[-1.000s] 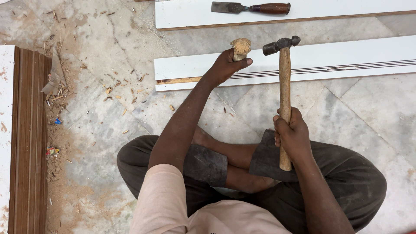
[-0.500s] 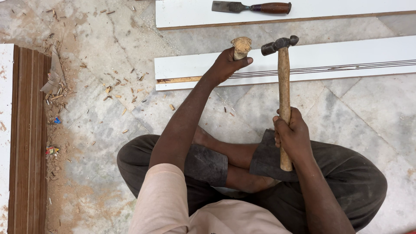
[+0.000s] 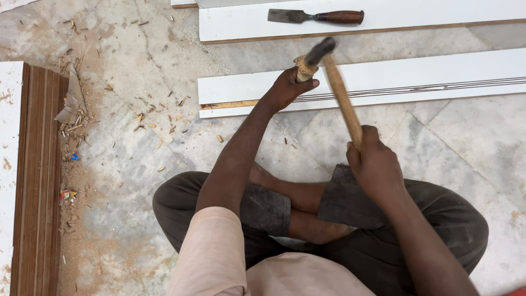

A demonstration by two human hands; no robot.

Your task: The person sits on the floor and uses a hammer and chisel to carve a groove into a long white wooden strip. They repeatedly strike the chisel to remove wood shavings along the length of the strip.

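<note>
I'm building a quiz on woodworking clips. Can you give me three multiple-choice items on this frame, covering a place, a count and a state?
1. Where does the brown-handled spare chisel lie?
A. on the far white board
B. on the person's lap
C. among the wood chips

2. How many white boards lie ahead of the person's knees?
A. one
B. two
C. four

3. What is the right hand doing?
A. resting open on the floor
B. gripping the wooden-handled hammer
C. holding a saw

Answers: 1 A, it rests on the far white board. 2 B, the far one and the near grooved white board. 3 B, fingers wrap the handle, with the blurred head at the worn-topped chisel handle that the left hand holds.
</note>
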